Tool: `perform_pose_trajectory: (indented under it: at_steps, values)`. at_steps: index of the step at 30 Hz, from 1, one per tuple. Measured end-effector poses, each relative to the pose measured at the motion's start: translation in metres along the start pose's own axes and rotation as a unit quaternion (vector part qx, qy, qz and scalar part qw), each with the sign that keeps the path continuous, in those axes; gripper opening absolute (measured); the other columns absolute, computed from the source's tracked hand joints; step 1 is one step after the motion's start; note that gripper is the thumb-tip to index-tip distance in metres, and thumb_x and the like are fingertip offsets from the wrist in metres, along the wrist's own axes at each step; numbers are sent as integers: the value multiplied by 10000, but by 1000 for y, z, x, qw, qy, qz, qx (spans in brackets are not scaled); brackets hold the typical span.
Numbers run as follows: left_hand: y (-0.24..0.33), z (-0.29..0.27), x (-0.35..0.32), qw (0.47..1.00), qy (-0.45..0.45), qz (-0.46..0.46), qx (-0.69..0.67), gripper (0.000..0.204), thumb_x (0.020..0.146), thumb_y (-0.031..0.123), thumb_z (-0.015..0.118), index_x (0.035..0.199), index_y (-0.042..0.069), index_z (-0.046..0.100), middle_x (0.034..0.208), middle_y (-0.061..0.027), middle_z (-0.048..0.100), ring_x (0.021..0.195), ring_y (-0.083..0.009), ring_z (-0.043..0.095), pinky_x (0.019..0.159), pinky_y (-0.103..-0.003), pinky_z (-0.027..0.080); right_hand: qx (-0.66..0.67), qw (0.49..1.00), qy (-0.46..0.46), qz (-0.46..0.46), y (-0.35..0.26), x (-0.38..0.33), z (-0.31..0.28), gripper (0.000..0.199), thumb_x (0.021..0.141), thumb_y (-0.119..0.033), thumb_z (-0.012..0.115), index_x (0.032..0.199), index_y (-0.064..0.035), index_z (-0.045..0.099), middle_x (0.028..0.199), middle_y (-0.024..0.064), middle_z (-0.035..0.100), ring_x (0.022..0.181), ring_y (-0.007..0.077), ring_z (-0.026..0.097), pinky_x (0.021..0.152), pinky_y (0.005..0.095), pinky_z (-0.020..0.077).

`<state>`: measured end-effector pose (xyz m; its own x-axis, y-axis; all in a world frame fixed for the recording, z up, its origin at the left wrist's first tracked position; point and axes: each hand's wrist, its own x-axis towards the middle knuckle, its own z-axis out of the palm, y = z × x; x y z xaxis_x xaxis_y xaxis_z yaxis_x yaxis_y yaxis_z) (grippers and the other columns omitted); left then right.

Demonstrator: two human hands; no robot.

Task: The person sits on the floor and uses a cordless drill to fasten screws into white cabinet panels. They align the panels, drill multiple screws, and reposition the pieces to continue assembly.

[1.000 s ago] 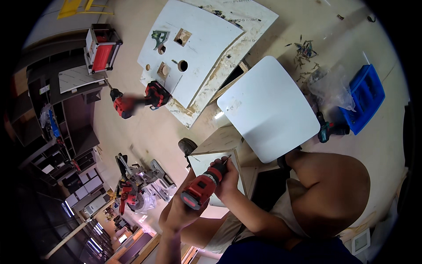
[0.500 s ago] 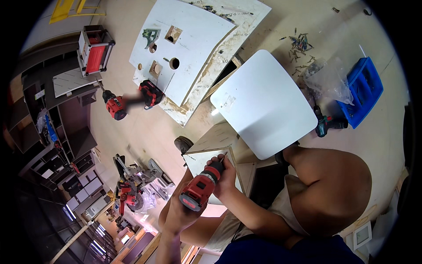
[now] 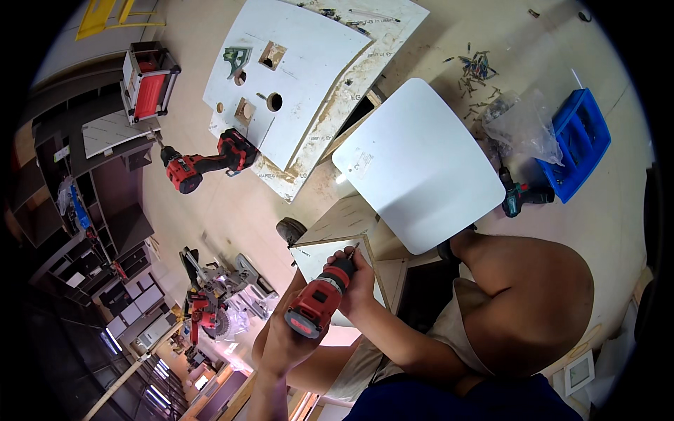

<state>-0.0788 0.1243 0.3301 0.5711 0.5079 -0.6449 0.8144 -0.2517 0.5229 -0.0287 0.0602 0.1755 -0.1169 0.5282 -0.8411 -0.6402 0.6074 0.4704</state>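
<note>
My left hand is wrapped around the handle of a red and black cordless drill. Curled about the drill's black chuck is my right hand, its fingertips closed beside a thin metal tip. Whether that tip is a bit or a screw I cannot tell. The drill points away from me, over the white face of a box-like panel piece between my legs. Its bare board edge runs close by the fingertips. The drill's handle is mostly hidden by its body and my left hand.
A white rounded seat or board stands just ahead. Beyond it, a white sheet with cutouts carries a second red drill at its corner. Rightward lie a green-black drill, blue tray and loose screws. A saw stands left.
The whole view has shifted very slightly. Both hands keep their hold on the drill, and the drill stays in nearly the same place over the panel piece.
</note>
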Motion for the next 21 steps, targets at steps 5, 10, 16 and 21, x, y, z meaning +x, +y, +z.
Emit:
perform_pose_trajectory:
  at_steps: [5,10,16,21]
  values:
    - [0,0,0,1000,2,-19,-9,479,769,24,783,1215,-13,612,1005,-154,681,853,-286,697,759,-350,556,-5,1000,-6,0,-1,0,-1,236,1075,-321,448,982,-120,529,869,69,614,819,254,627,788,408,551]
    - [1,-1,0,1000,-6,-26,-7,488,763,21,787,1219,-4,616,1027,-154,688,875,-285,701,772,-353,556,-1,1000,-3,-1,-1,0,0,233,1076,-310,442,983,-114,528,867,73,611,815,257,625,787,408,551]
    - [14,1,4,999,-19,-41,25,452,777,44,780,1198,6,623,1013,-129,708,879,-240,709,783,-339,560,-8,1000,2,-3,-3,-1,0,240,1076,-311,432,1002,-107,534,860,80,616,817,260,624,781,406,550]
    - [14,-1,4,997,-16,-7,74,427,790,40,755,1196,-1,630,1014,-157,717,888,-259,730,796,-339,563,-42,999,-10,-1,-1,-5,-1,368,1075,-395,383,1121,-68,546,932,136,670,893,304,647,819,455,557]
